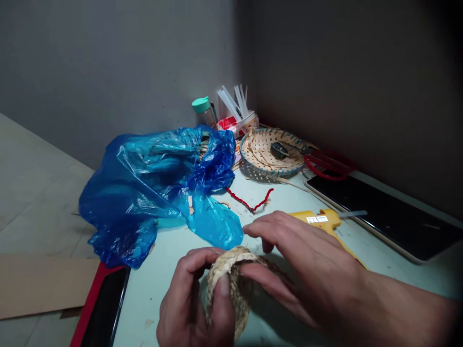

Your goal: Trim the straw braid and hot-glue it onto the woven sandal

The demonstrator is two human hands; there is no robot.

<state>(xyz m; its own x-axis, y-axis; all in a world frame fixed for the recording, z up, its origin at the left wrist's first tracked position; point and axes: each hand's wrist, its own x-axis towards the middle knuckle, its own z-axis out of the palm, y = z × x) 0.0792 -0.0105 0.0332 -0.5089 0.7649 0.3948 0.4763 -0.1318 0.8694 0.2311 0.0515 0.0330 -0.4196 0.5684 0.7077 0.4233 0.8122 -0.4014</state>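
Note:
A small braided straw piece (240, 308), curved with an opening at its top, is in front of me at the table's near side. My left hand (197, 299) is closed on its left side, thumb at the inside of the rim and fingers around the outside. My right hand (300, 260) reaches in from the right; its thumb lies at the opening, while its fingers stretch out above the rim, apart from the thumb. Beyond that hand lies a yellow hot glue gun (316, 219) with a translucent glue stick (352, 213) in its back, partly covered by my fingers.
A crumpled blue plastic bag (155, 178) fills the left. Behind are a teal-lidded jar (204, 111), a cup of glue sticks (248, 123) and a woven basket (271, 154). Red-handled scissors (329, 164) overlap a tablet (383, 212). A bent red strip (251, 206) lies centrally.

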